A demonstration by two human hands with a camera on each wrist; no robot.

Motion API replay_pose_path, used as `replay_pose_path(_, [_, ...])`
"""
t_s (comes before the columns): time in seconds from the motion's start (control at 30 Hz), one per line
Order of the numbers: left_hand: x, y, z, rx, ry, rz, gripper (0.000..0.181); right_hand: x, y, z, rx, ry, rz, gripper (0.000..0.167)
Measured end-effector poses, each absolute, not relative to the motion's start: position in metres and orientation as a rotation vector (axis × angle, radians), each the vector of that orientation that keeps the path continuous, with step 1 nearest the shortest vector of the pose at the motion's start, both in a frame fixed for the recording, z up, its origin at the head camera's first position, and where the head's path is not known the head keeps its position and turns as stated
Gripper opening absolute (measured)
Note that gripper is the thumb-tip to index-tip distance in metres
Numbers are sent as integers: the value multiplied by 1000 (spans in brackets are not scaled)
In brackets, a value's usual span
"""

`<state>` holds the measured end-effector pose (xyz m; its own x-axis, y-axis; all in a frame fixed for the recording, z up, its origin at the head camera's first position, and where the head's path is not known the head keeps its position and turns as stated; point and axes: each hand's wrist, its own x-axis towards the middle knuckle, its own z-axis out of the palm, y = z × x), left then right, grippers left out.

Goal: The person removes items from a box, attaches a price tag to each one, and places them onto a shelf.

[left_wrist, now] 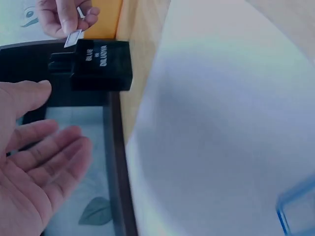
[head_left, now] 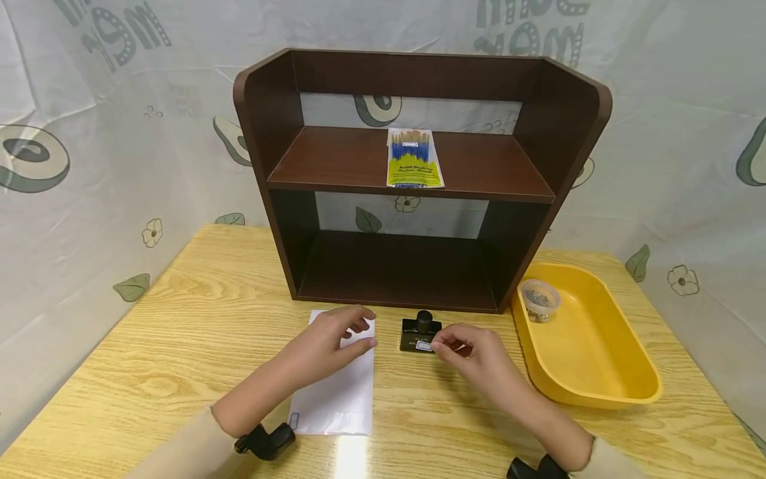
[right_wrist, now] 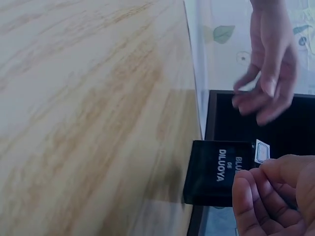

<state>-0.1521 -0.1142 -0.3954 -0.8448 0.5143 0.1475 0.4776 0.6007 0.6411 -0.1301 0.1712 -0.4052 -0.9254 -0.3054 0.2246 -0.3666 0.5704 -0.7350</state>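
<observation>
Tabletop [head_left: 179,332]: wood-grain, dark shelf [head_left: 395,269] behind.
Right hand [head_left: 481,356]: pinches a small label [head_left: 423,346] by the black bottle [head_left: 415,330]; we can't tell if they touch.
Left hand [head_left: 332,339]: fingers loose, thumb apart, hiding part of the white paper [head_left: 341,399].
Bottle lettering: we lose some behind right-hand fingers.

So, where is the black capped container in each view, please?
Head: black capped container below centre, slightly right.
Left wrist: black capped container at upper left.
Right wrist: black capped container right of centre, in the lower half.
Shared landmark: the small white label pinched by the right hand.
</observation>
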Motion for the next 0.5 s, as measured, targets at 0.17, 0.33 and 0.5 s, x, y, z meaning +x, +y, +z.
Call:
replay_pose_path(0.17, [-163,-99,-402,942,2659,1148,43,-132,168,-409,574,-2771,1285,7])
replay_pose_path(0.33, [-171,-88,-406,1019,2613,1131,46,-132,166,-412,529,-2804,1252,9])
replay_pose_path(0.5, [-178,-79,-409,1036,2553,1155,52,-132,165,-415,515,-2813,1204,9])
